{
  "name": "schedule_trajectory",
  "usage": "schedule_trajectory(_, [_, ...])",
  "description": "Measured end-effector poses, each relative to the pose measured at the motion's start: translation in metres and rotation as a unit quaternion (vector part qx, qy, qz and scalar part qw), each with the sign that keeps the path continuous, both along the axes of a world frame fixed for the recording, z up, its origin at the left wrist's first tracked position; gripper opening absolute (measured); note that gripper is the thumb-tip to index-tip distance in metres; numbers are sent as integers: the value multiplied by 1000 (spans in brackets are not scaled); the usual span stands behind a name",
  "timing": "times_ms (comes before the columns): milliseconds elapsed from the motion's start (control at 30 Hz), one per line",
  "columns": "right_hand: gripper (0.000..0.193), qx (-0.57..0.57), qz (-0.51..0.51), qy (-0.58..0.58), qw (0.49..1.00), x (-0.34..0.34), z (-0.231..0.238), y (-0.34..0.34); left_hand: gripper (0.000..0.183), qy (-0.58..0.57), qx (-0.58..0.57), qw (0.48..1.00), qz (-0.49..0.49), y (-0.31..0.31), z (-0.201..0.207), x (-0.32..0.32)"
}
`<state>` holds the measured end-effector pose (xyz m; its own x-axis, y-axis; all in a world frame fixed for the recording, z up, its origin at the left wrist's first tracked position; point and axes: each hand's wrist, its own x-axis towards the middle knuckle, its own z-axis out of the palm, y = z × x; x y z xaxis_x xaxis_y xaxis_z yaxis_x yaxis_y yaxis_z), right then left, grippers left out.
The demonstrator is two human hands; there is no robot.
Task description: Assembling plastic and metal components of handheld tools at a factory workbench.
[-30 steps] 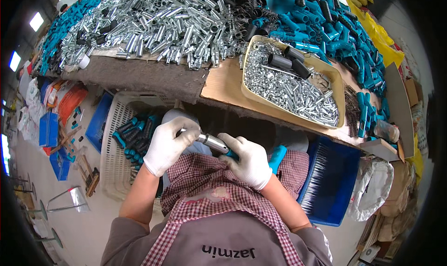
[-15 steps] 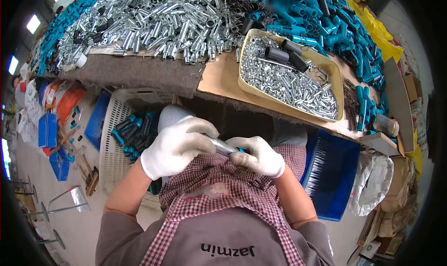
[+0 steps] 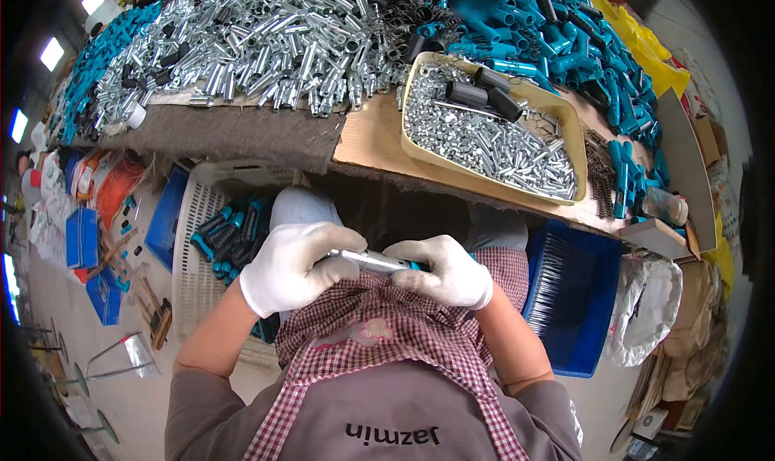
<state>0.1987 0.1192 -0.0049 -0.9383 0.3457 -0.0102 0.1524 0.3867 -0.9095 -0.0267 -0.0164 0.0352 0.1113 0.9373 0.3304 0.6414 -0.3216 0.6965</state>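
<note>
Both my hands wear white gloves and meet over my lap. My left hand (image 3: 295, 269) pinches the left end of a silver metal tube (image 3: 373, 261) between thumb and fingers. At the tube's other end, my right hand (image 3: 444, 274) is closed around it, and a bit of teal shows between the fingers there. The tube lies nearly level, its middle bare between the two gloves. What the right palm covers is hidden.
A heap of silver metal tubes (image 3: 266, 49) covers the bench ahead. A cream tray (image 3: 578, 166) of small metal parts stands beside teal handles (image 3: 617, 98). Below are a white crate (image 3: 194, 243) of black-and-teal handles at left and a blue bin (image 3: 577, 332) of thin rods at right.
My left hand has shifted slightly left and down, its fingers now at the tube's end, so more of the tube shows. The right hand keeps its hold. The view has shifted a little.
</note>
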Motion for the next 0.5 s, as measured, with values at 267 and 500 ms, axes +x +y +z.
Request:
schedule_trajectory(267, [39,20,-51,28,998,-5,10,-11,36,-52,57,997,18,0,-22,6])
schedule_trajectory(500, [32,369,-137,-15,919,-18,1,-22,16,-333,-256,881,218,4,-39,13])
